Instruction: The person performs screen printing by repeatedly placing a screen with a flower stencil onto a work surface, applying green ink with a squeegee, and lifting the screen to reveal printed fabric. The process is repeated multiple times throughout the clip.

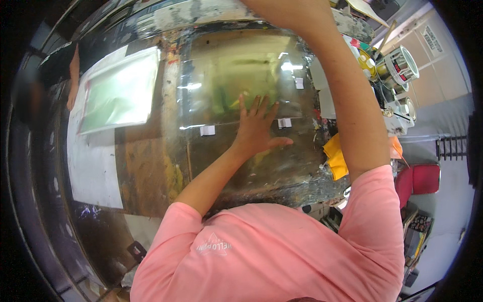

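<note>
My left hand (256, 126) lies palm down with its fingers spread. Its fingertips rest on the near edge of a clear, shiny plastic sheet (216, 80) with a yellow-green tint, and the thumb points right. Beneath is a dark, paint-stained work surface (221, 166). Small white tabs (207, 131) sit along the sheet's near edge, and another white tab (299, 83) is by its right side. My right arm stretches forward over the table's right side. The right hand (282, 11) is cut off by the top edge, its fingers out of sight.
Left of the sheet, a stack of glossy clear sheets (121, 93) lies on white paper (93, 171). Another person's forearm (74, 75) is at the far left. Metal cans (400, 65), a yellow cloth (336, 156) and a red chair (425, 178) are on the right.
</note>
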`<state>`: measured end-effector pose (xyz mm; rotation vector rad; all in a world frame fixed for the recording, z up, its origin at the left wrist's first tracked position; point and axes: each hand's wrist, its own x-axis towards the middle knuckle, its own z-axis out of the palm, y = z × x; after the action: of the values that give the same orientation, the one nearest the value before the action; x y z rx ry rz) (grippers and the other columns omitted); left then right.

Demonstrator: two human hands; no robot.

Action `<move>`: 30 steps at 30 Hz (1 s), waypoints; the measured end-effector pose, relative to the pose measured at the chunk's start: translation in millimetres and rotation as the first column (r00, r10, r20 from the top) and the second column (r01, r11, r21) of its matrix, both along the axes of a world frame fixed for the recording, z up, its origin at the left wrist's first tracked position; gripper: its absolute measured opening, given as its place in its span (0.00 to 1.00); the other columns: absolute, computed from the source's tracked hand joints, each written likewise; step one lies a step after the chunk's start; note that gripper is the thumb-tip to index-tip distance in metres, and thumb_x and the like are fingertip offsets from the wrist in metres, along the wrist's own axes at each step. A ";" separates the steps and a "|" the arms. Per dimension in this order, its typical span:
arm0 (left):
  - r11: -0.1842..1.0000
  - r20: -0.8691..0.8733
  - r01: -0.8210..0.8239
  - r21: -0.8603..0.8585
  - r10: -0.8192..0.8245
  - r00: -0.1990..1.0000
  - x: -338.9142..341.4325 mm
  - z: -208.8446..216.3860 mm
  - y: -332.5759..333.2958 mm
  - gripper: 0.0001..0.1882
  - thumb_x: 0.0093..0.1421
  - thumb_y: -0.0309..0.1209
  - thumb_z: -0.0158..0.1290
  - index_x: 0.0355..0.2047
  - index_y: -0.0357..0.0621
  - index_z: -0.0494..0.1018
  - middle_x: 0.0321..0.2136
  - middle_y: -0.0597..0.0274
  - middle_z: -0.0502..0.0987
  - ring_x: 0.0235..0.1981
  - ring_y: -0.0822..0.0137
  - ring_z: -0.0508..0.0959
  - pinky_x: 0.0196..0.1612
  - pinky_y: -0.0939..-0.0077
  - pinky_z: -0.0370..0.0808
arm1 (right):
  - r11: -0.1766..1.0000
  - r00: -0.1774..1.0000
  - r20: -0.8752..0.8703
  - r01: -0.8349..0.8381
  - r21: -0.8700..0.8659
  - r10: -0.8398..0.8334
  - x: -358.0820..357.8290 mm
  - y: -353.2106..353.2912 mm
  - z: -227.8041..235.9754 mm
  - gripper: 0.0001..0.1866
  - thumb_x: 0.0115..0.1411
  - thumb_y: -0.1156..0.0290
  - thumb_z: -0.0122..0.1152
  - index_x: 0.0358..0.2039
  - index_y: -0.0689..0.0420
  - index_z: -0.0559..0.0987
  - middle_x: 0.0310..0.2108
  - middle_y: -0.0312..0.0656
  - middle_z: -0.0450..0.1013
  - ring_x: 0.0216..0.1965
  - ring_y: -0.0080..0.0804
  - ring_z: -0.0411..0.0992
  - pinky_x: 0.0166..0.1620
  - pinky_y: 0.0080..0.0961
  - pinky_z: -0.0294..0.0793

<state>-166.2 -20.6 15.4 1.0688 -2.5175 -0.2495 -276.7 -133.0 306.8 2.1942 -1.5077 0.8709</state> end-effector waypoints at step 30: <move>0.795 -0.113 -0.580 0.180 0.602 0.790 161.2 -9.2 22.5 0.61 0.30 0.67 0.77 0.64 0.49 0.78 0.44 0.61 0.73 0.52 0.58 0.70 0.61 0.53 0.56 | 0.893 0.990 -0.053 -0.092 0.442 0.128 -2.0 76.3 -256.1 0.21 0.62 0.50 0.69 0.46 0.53 0.84 0.41 0.40 0.79 0.43 0.42 0.78 0.41 0.41 0.81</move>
<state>-4.9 1.9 6.3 1.7532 -1.9125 -0.3124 -278.7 -56.7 50.8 2.6177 -1.6833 0.4954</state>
